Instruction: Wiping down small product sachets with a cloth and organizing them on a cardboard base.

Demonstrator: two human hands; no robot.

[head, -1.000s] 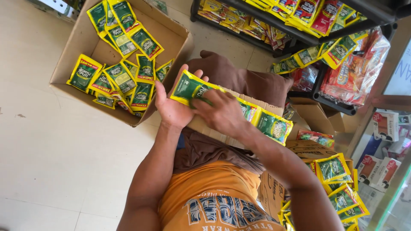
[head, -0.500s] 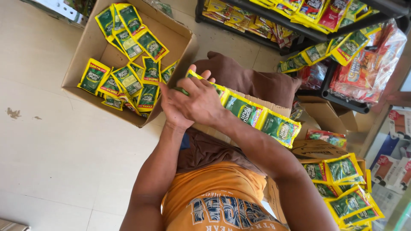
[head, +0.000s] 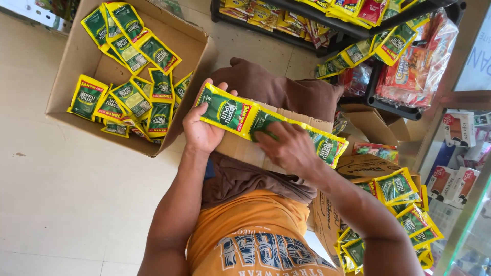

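The person sits over a flat piece of brown cardboard (head: pixel 240 148) laid across the lap, holding a connected strip of green and yellow foil sachets (head: pixel 266 122) stretched across it. The left hand (head: pixel 202 128) closes around the strip's left end, thumb on top of the first sachet. The right hand (head: pixel 286 148) presses down on the middle of the strip, fingers spread flat over a sachet. Just beyond the left hand, an open brown cardboard box (head: pixel 76 56) on the pale tiled floor (head: pixel 66 204) holds many loose sachets of the same kind. A dark metal rack (head: pixel 358 30) of packets stands beyond the knees.
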